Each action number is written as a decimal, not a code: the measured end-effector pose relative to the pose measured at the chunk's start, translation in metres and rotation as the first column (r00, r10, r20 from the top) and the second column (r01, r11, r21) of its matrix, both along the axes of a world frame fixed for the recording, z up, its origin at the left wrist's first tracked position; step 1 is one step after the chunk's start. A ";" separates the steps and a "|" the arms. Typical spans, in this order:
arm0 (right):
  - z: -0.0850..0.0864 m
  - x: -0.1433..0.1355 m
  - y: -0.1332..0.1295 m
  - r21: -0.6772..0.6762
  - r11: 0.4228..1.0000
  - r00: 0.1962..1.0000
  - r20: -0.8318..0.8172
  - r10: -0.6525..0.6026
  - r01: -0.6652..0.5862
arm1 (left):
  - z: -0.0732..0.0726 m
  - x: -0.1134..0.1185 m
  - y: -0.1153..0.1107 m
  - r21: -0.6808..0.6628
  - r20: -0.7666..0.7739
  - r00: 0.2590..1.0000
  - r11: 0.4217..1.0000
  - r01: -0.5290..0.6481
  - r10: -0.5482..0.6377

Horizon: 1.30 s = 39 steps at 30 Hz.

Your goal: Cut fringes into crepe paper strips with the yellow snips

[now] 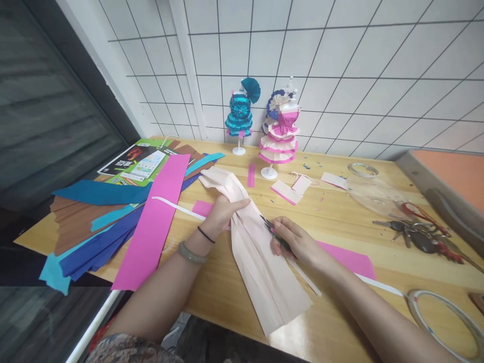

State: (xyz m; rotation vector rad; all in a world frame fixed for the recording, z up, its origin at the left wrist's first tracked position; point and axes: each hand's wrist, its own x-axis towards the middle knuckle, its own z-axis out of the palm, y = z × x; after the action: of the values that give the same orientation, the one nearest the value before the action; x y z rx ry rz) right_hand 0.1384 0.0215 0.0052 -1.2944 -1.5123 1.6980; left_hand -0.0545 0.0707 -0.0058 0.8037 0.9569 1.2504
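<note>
A long sheet of pale pink crepe paper [260, 267] slants across the middle of the table, its near end by the front edge. My left hand [223, 214] pinches the sheet near its upper part, thumb on top. My right hand [293, 237] is closed around small dark scissors [275, 233], whose blades point up and left at the sheet's right edge. A thin pale strip [304, 277] hangs beside that edge, below the right hand. Bright pink paper [350, 257] lies partly under my right forearm.
Two paper-dressed stands, one teal [240, 113] and one pink-and-cream [280, 136], stand near the tiled wall. Left lie a magenta strip [155, 222] and blue and brown papers [102, 191]. Keys [421, 239], a tape roll [446, 322] and an orange-topped tray [454, 186] are at right.
</note>
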 end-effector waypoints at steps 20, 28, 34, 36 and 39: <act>-0.002 -0.005 -0.002 0.079 0.991 0.994 0.022 -0.107 0.105 | 0.002 0.010 -0.008 -0.055 -0.002 0.990 0.988 0.143 -0.144; -0.003 -0.007 -0.004 0.097 0.981 0.985 0.033 -0.171 0.167 | 0.002 0.008 -0.010 0.029 0.022 0.957 0.957 0.289 -0.289; -0.007 -0.008 -0.005 0.135 0.977 0.983 0.049 -0.175 0.167 | -0.003 0.012 -0.011 0.038 0.015 0.957 0.957 0.288 -0.289; -0.008 -0.008 -0.005 0.166 0.971 0.981 0.061 -0.182 0.170 | -0.004 0.014 -0.012 0.038 0.024 0.958 0.958 0.283 -0.284; -0.008 -0.008 -0.006 0.203 0.964 0.978 0.085 -0.192 0.172 | -0.004 0.016 -0.013 0.035 0.043 0.961 0.961 0.273 -0.274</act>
State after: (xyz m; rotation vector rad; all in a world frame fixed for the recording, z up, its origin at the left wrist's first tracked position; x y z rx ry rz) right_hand 0.1305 0.0152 -0.0024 -1.3881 -1.5232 1.3512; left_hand -0.0381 0.0579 -0.0094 0.8925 0.7610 1.0399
